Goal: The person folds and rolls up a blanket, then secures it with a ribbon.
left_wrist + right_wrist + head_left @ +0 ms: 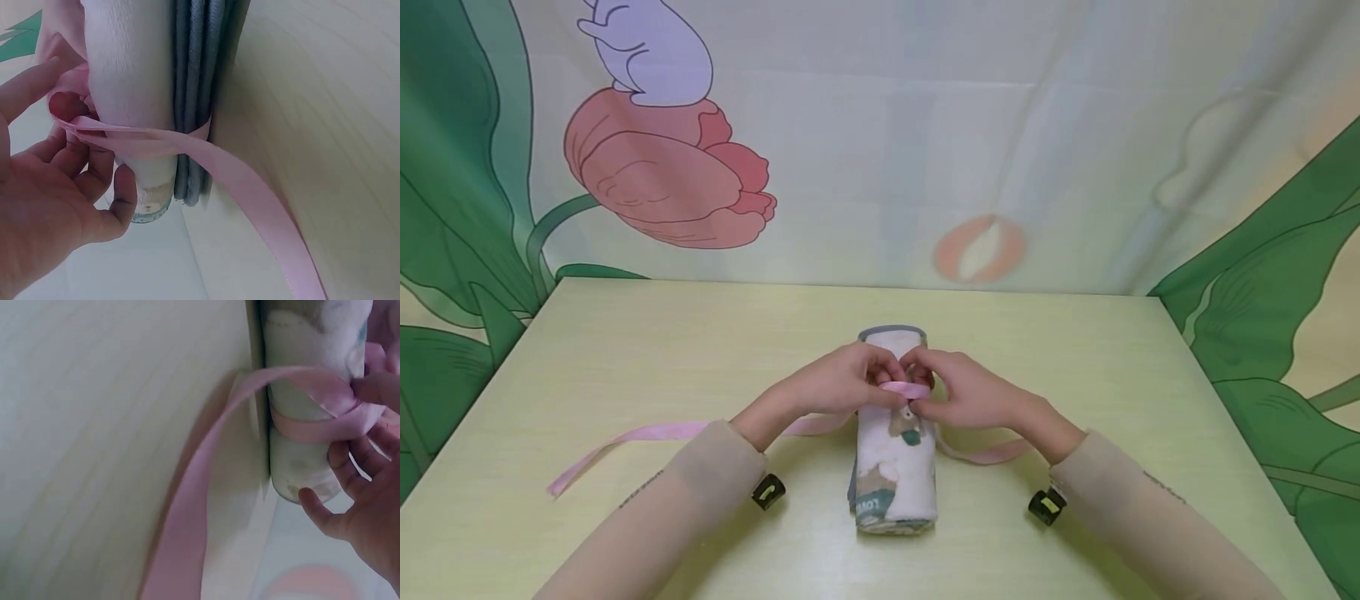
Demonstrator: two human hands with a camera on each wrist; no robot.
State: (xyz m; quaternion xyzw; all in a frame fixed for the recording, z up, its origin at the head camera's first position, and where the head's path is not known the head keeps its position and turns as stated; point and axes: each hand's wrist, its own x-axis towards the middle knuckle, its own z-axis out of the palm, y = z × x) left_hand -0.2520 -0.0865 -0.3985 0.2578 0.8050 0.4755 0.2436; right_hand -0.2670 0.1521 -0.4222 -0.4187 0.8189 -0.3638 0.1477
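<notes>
Your left hand and right hand, curled, equally near, pinch the flat pink ribbon atop the patterned white cloth roll, long axis pointing away.

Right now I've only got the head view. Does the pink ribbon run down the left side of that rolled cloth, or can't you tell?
Observer: It does. In the left wrist view, the pink ribbon crosses that side of the rolled cloth.
Operator: Anything else on that side I can't make out?
Observer: Several gray layers, stacked together along it.
Operator: Is the whole right hand on the ribbon?
Observer: No. In the right wrist view, one finger is held out near the cloth's far end, clear of the ribbon.
</notes>
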